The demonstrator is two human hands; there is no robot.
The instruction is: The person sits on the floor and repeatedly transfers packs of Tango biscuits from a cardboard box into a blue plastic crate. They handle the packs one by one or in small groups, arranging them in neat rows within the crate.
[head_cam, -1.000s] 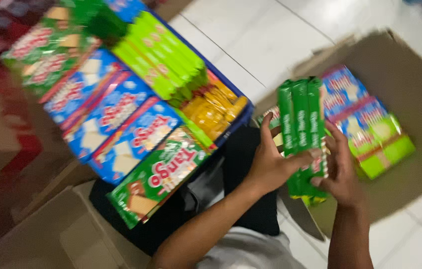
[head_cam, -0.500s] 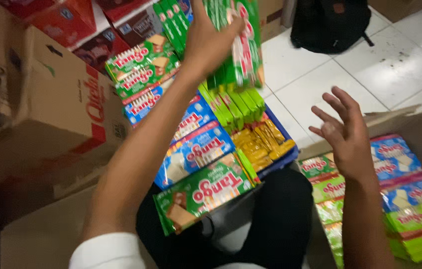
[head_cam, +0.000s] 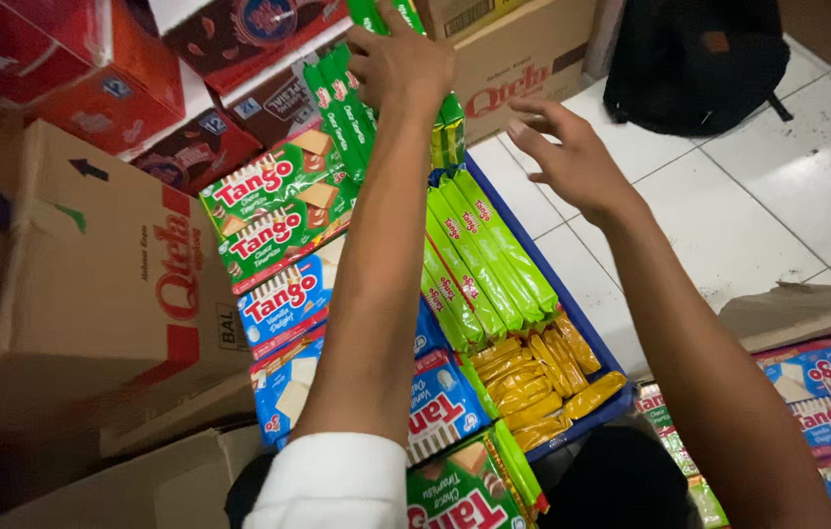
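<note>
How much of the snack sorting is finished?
Done: light green packs, yellow packs and blue packs already lie in rows in the blue crate. In hand: the left hand presses dark green packs at the far end; the right hand hovers open. Left: more packs wait in the carton.

Black backpack (head_cam: 695, 64), cardboard boxes (head_cam: 112, 284)

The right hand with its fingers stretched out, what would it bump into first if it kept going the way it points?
Probably the upright green wafer packs beside the left hand. The right hand is open, fingers aimed up and left toward them. The brown cardboard box stands just behind, and depth is hard to judge.
</note>
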